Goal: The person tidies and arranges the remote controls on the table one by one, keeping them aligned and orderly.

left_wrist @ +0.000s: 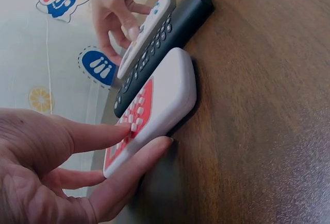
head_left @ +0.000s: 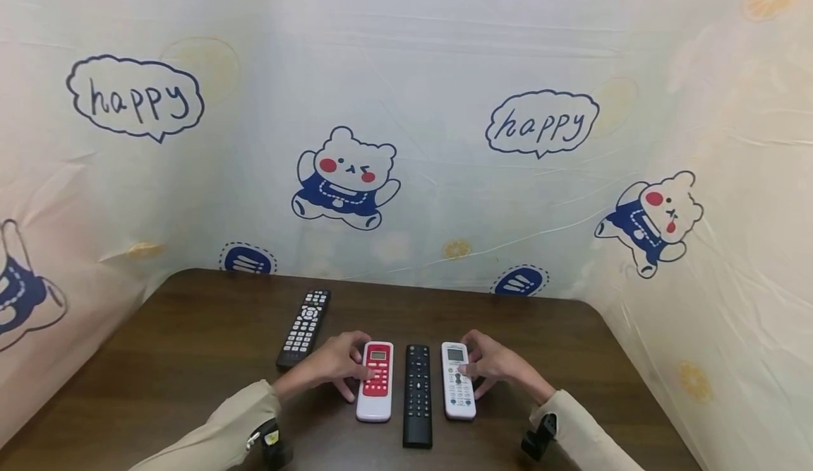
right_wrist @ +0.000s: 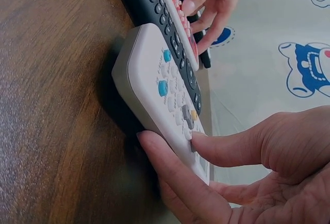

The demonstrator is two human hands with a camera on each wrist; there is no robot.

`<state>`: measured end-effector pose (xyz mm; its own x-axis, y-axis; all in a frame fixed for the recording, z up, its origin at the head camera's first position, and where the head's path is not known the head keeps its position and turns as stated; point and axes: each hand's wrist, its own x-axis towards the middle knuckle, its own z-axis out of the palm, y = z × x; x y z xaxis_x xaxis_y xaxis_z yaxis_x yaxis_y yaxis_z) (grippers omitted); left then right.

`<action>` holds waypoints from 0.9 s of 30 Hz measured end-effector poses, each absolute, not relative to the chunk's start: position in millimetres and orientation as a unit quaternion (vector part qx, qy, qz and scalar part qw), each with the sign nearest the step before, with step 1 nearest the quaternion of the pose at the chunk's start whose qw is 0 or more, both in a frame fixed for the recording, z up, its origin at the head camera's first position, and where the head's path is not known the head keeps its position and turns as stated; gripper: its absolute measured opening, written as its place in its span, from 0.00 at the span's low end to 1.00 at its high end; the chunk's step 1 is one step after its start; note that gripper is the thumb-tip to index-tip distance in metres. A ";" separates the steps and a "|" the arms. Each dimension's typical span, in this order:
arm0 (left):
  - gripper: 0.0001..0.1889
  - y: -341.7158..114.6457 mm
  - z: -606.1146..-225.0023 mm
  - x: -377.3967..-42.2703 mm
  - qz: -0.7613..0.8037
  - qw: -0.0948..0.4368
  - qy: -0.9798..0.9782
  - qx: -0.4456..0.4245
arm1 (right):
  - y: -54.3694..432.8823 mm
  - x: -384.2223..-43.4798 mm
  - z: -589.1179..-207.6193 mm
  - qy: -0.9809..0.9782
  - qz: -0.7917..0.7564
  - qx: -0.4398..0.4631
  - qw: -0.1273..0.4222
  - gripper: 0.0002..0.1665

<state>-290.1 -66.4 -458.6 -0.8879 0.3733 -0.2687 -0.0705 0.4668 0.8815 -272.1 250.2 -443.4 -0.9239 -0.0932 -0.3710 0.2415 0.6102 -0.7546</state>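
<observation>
My left hand [head_left: 341,364] is at a red and white remote control [head_left: 379,407]. In the left wrist view its thumb lies on the buttons while the fingers [left_wrist: 129,175] go along the side and far end. Opposite, my right hand [head_left: 490,362] holds a white remote control [head_left: 459,406] with a small screen. The right wrist view shows that thumb on the keys and a finger [right_wrist: 178,170] against the remote's side edge. A long black remote control [head_left: 417,425] lies between the two, apart from both hands in the head view.
Another black remote control [head_left: 305,330], with pale buttons, lies slanted behind my left wrist. All of them are on a dark brown wooden table [head_left: 190,358]. A pale printed curtain [head_left: 438,195] with bears and "happy" bubbles hangs behind the table and at its sides.
</observation>
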 end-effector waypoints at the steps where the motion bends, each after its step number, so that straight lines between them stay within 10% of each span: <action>1: 0.37 -66.2 -459.1 -290.1 0.512 0.217 0.826 0.090 | 249.9 -272.2 -443.2 0.877 -0.440 0.043 0.190 0.32; 27: 0.38 -63.7 -463.2 -293.7 0.509 0.200 0.830 0.107 | 250.5 -272.8 -444.1 0.873 -0.444 0.035 0.202 0.31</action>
<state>-293.7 -63.7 -463.2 -0.8971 0.3814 -0.2230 -0.0261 0.4581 0.8885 -272.8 250.5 -444.1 -0.9162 -0.1177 -0.3829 0.2400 0.6041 -0.7599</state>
